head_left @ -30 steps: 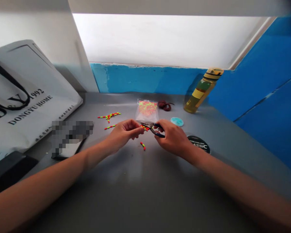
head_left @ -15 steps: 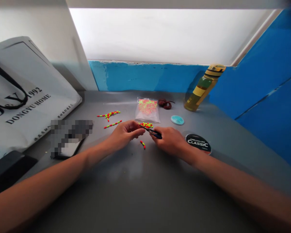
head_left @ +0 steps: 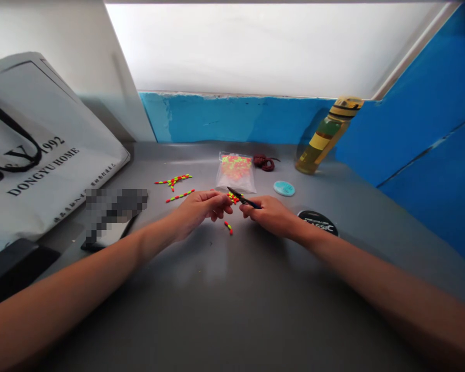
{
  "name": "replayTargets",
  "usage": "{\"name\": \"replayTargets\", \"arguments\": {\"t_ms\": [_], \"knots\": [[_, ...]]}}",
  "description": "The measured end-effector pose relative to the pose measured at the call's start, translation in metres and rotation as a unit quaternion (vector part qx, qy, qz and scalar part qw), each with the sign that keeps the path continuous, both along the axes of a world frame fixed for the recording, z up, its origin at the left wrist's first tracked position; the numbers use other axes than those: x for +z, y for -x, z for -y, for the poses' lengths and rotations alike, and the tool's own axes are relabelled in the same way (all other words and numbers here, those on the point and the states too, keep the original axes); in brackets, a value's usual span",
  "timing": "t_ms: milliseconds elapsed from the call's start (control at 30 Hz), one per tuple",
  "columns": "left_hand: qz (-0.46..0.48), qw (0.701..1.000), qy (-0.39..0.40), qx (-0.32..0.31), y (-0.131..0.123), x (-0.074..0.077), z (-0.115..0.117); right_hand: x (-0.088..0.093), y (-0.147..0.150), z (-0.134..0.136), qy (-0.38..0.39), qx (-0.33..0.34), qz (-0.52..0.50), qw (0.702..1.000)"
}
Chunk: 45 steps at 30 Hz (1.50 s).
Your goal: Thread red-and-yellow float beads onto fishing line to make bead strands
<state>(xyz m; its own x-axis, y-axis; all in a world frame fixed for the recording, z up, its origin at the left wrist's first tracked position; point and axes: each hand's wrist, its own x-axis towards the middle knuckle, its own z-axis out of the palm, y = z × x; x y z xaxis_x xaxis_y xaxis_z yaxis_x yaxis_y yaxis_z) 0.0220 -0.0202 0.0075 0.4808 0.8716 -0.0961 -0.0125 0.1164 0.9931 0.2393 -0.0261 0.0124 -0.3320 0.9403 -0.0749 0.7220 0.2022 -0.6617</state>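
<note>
My left hand [head_left: 201, 211] is closed in a pinch above the middle of the table; what lies between its thumb and finger is too small to make out. In my right hand [head_left: 274, 216] is a small pair of dark scissors [head_left: 252, 203], blades pointing up and left, close to the left fingertips. Behind the blades is a loose pile of red and yellow beads [head_left: 234, 198]. A short string of beads [head_left: 228, 228] lies on the table just below the hands. Left of my left hand are a longer bead string [head_left: 180, 196] and a small heap of bead strings [head_left: 174, 180].
Behind the hands lie a clear bag of beads [head_left: 235, 175] and a dark red cord bundle [head_left: 264, 163]. To the right are a pale blue disc [head_left: 284, 188], a black "CLASSIC" spool [head_left: 318, 222] and a bottle [head_left: 321, 142]. A phone [head_left: 114, 227] and white bag [head_left: 58, 139] stand left.
The scissors have shifted slightly up and away from the left fingertips, their blades showing more. My left fingers have curled in closer together. The whole view has tilted down a little.
</note>
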Motion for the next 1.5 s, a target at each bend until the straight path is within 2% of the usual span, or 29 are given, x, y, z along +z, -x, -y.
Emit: {"name": "replayTargets", "arguments": {"t_ms": [167, 233, 333, 467, 667, 833, 1067, 1267, 1500], "knots": [[0.007, 0.999, 0.039, 0.003, -0.001, 0.004, 0.002, 0.0, 0.0, -0.002, 0.015, -0.007, -0.021, 1.0], [0.001, 0.997, 0.078, -0.007, -0.002, 0.006, 0.004, 0.001, -0.001, -0.004, 0.06, -0.044, -0.057, 0.996], [0.015, 0.992, 0.121, -0.021, -0.004, 0.007, 0.009, 0.001, -0.005, -0.008, 0.164, -0.107, -0.151, 0.969], [0.048, 0.993, 0.104, -0.036, -0.005, 0.008, 0.012, -0.001, -0.011, -0.014, 0.225, -0.124, -0.231, 0.938], [0.022, 0.992, 0.079, -0.095, -0.003, 0.012, 0.016, -0.004, -0.019, -0.021, 0.278, -0.16, -0.298, 0.899], [0.037, 0.993, 0.061, -0.092, -0.001, 0.009, 0.016, -0.007, -0.022, -0.025, 0.3, -0.159, -0.313, 0.887], [0.099, 0.978, 0.136, -0.124, -0.003, 0.008, 0.018, -0.009, -0.024, -0.028, 0.305, -0.167, -0.325, 0.88], [0.089, 0.971, 0.168, -0.146, -0.004, 0.007, 0.02, -0.009, -0.024, -0.028, 0.313, -0.171, -0.325, 0.876], [0.067, 0.971, 0.163, -0.165, -0.004, 0.009, 0.022, -0.008, -0.024, -0.028, 0.309, -0.173, -0.32, 0.879]]}}
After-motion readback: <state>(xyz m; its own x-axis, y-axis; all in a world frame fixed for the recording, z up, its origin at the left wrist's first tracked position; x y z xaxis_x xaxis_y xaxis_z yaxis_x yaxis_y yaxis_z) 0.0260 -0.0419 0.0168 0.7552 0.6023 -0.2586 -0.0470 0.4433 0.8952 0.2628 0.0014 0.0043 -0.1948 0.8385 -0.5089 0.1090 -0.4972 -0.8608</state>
